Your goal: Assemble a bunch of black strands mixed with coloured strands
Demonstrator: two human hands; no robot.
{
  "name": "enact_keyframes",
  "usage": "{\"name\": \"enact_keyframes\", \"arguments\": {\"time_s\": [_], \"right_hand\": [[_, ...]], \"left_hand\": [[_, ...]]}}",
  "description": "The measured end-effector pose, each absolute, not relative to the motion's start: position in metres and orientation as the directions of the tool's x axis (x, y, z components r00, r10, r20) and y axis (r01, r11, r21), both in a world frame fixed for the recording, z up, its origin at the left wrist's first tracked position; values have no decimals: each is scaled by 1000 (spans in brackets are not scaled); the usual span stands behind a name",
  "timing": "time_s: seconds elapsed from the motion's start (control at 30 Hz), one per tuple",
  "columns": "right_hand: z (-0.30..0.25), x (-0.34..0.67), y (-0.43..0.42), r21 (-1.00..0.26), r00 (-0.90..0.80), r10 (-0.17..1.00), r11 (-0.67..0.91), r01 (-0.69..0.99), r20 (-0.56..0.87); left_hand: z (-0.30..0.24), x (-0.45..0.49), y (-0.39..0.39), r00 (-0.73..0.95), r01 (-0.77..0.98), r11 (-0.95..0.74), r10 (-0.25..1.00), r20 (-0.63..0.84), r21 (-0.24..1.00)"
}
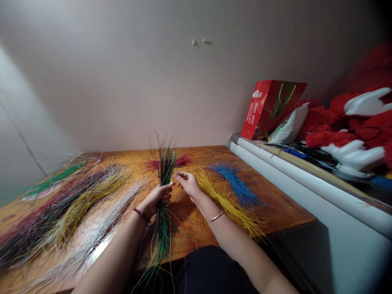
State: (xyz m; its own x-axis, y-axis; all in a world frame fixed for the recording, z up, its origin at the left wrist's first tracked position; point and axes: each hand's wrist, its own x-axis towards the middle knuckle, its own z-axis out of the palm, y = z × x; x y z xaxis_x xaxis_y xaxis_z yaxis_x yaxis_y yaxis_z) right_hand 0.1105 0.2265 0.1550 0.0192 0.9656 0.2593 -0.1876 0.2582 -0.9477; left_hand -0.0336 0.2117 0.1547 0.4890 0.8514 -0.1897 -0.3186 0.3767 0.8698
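My left hand [161, 195] is wrapped round the middle of an upright bundle of dark and green wire-like strands [165, 165]. The bundle's lower ends fan out below my fist, past the table's front edge, with a few red and yellow strands among them. Just right of the bundle is my right hand [186, 182], its thumb and fingertips pinched together. Whatever is between those fingertips is too small to make out. Behind the bundle lies a pile of red strands [183, 159]. Yellow strands [226, 200] lie to the right of my right hand.
Blue strands [235, 183] lie at the right of the wooden table [284, 204]. White strands [107, 214] and several mixed-colour heaps spread over the left side. A white cabinet [306, 179] stands at the right, bearing a red paper bag [263, 106] and white hand-shaped forms [357, 155].
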Motion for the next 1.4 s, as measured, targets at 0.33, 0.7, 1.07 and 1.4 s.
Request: {"name": "enact_keyframes", "arguments": {"time_s": [0.33,0.7,1.07,1.4], "right_hand": [[154,112,227,-922,88,978,206,-327,187],[204,155,203,-846,464,774,525,-92,430],[297,272,123,-776,174,823,409,480,541],[307,343,166,-635,-6,1000,17,772,19]], "left_hand": [[160,-33,211,433,-413,346,889,-152,842],[160,-39,213,399,-441,301,910,-116,845],[162,-42,213,421,-501,351,897,-131,791],[158,-44,216,468,-482,369,875,-123,794]]}}
